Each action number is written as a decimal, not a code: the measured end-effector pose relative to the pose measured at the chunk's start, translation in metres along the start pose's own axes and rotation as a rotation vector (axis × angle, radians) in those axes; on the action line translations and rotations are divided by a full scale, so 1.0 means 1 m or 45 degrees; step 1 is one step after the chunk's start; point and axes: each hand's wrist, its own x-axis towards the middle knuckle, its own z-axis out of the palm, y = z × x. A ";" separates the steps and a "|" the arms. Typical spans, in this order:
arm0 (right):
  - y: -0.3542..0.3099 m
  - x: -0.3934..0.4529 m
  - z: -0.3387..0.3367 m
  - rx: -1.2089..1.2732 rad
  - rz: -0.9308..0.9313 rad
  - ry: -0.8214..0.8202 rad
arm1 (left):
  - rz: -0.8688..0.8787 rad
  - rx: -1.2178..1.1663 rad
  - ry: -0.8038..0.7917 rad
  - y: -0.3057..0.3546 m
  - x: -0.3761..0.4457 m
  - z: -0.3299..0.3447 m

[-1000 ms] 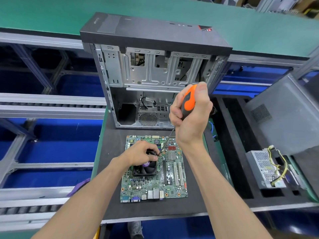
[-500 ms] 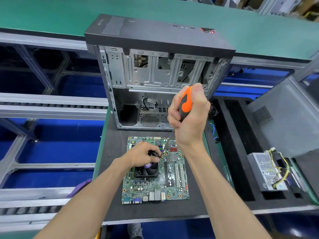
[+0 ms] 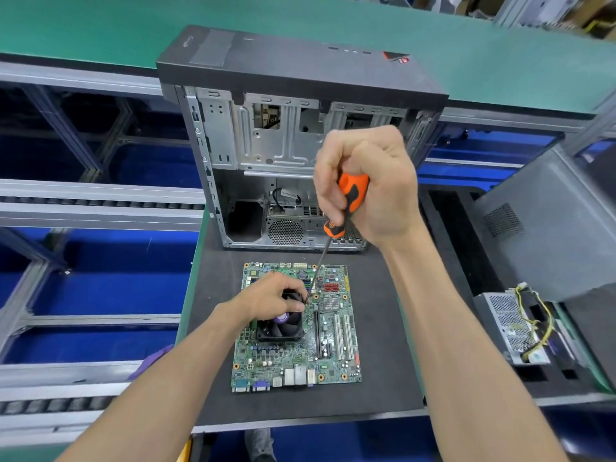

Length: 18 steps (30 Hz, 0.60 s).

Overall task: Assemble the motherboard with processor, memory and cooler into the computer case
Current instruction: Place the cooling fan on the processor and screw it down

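Head view: we take the green motherboard (image 3: 296,331) as our landmark, lying flat on a dark matte mat (image 3: 380,328). We can read no writing on the board; its printing is too small. On its left half sits the cooler (image 3: 283,326), a square black fan frame with a round purple label at the hub, lettering unreadable. Our left hand (image 3: 270,300) rests on the cooler's far edge, fingers curled over the frame and holding it down. Above the board, our right hand (image 3: 366,185) is closed in a fist around the screwdriver (image 3: 346,201), whose handle is orange with black rubbery inlays; a small mark near the handle's collar is illegible. Its thin steel shaft slants down to the cooler's far right corner, just beside our left fingertips. Beyond the board stands the computer case (image 3: 300,138), open toward us: bare stamped sheet metal inside with slots and a round perforated vent, topped by a dark plastic panel carrying a small logo we cannot make out and a red accent at its right end. Right of the board, well apart, a perforated metal power supply (image 3: 510,325) with yellow wires lies in a black foam tray, and a grey side panel (image 3: 546,221) leans behind it.
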 end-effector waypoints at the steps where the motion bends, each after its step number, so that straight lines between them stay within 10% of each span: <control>1: 0.000 0.000 -0.001 -0.008 0.035 -0.028 | 0.000 0.004 0.001 0.000 0.000 0.000; 7: 0.002 0.003 0.005 0.023 0.109 0.113 | -0.025 -0.003 0.007 0.000 0.001 0.001; 14: 0.019 0.001 0.027 -0.911 -0.161 1.215 | -0.035 0.027 0.027 -0.001 -0.001 0.002; 18: 0.019 -0.003 0.026 -0.952 -0.256 1.234 | -0.026 0.036 0.017 0.005 -0.003 0.000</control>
